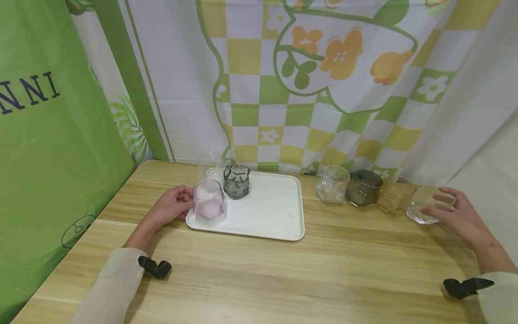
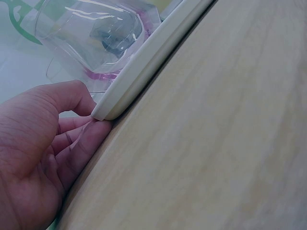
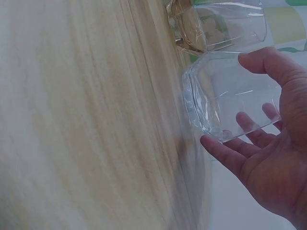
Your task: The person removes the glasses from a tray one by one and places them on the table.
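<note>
A person's two hands rested on a pale wooden surface (image 1: 259, 274), well apart. Nearest on the right, the right hand (image 1: 459, 216) was spread with relaxed fingers cupped around a clear faceted glass (image 1: 425, 204), thumb on one side and fingertips (image 3: 225, 153) on the other (the wrist view showed the glass still standing at the surface's edge, the fingers close to or just touching its wall). On the left, the left hand (image 1: 170, 207) lay curled against the near corner of a white tray (image 1: 279, 216), its fingers (image 2: 86, 139) tucked under the rim, just beside a pink glass (image 1: 208, 200) standing on the tray. Behind the pink glass stood a dark grey glass (image 1: 236, 181) and a clear one (image 1: 210, 168), also on the tray. Farther right, off the tray, a clear glass (image 1: 332, 183), a dark glass (image 1: 364, 187) and an amber glass (image 1: 392, 196) stood in a row, touching or nearly so. A green and yellow patterned cloth (image 1: 307, 81) hung behind. The clear faceted glass looked light, rigid, smooth and breakable; its flat facets probably offered the surest hold, taken around the middle of the wall with thumb opposite fingers.
</note>
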Available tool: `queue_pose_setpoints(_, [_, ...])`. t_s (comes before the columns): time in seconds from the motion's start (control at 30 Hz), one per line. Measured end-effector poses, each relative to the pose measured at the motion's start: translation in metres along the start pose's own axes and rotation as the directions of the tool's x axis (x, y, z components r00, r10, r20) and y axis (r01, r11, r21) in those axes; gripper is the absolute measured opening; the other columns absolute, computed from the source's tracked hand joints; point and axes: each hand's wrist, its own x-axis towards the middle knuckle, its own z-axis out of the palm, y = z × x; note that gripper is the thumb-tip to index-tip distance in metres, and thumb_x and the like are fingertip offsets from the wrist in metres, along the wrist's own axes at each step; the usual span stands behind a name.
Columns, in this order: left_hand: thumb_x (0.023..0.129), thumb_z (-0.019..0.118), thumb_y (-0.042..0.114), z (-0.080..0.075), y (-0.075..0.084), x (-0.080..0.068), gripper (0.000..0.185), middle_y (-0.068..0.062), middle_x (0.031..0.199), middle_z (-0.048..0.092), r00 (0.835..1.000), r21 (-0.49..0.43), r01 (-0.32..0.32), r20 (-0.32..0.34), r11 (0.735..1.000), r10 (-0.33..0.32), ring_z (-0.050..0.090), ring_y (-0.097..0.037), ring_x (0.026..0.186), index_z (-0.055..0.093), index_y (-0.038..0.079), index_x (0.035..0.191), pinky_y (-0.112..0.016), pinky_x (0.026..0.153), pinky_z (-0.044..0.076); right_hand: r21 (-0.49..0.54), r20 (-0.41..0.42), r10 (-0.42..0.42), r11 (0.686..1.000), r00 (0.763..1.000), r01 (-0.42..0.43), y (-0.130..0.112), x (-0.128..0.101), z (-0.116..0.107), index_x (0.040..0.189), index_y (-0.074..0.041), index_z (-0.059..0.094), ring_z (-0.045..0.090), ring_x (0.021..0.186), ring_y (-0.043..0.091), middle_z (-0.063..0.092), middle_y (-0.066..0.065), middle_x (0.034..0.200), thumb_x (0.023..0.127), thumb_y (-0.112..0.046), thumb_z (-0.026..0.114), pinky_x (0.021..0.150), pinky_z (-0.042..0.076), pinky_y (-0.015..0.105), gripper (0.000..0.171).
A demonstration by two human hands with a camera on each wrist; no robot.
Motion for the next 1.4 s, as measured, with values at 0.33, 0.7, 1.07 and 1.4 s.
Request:
queue_pose_setpoints(0.33, [0.099,0.063,0.002,0.000,-0.003,0.001,0.026,-0.013,0.088,0.059,1.000,-0.005,0.000,-0.002,1.000,0.000,0.063,-0.020,0.072,0.052,-0.010,0.119,-0.033,0.061,0.060,-0.039,-0.149,-0.003,0.999,0.989,-0.003,-0.012,-0.004,0.004,0.161,-0.004,-0.011,-0.002,0.144,0.063,-0.005,0.036,0.163,0.099,-0.036,0.068,0.109,0.009,0.079,0.106])
queue_pose_setpoints(0.7, [0.099,0.063,0.002,-0.002,-0.004,0.003,0.026,-0.013,0.089,0.060,1.000,0.008,0.003,-0.005,1.000,-0.003,0.063,-0.022,0.073,0.053,-0.009,0.119,-0.034,0.061,0.060,0.002,-0.442,-0.150,0.986,0.884,0.168,-0.074,-0.016,0.030,0.157,-0.015,0.037,0.028,0.146,0.017,0.038,0.002,0.153,0.094,-0.017,0.075,0.116,0.022,0.019,0.074])
queue_pose_setpoints(1.07, [0.099,0.063,0.003,-0.001,-0.005,0.001,0.028,-0.014,0.090,0.059,1.000,0.017,0.017,0.002,1.000,-0.017,0.063,-0.022,0.074,0.052,-0.009,0.122,-0.034,0.062,0.060,0.247,-0.270,-0.432,0.833,0.860,0.496,-0.130,-0.023,0.097,0.138,-0.010,0.054,0.054,0.118,0.007,0.055,-0.003,0.132,0.085,0.018,0.071,0.090,0.049,0.013,0.062])
queue_pose_setpoints(1.4, [0.098,0.064,0.003,0.000,-0.003,0.002,0.028,-0.013,0.090,0.060,1.000,0.029,0.014,-0.005,0.999,-0.014,0.063,-0.022,0.073,0.052,-0.010,0.120,-0.033,0.061,0.060,0.221,-0.074,-0.568,0.793,0.820,0.568,-0.174,-0.032,0.178,0.142,0.004,0.046,0.053,0.123,0.014,0.052,0.014,0.139,0.084,0.011,0.078,0.095,0.052,0.027,0.067])
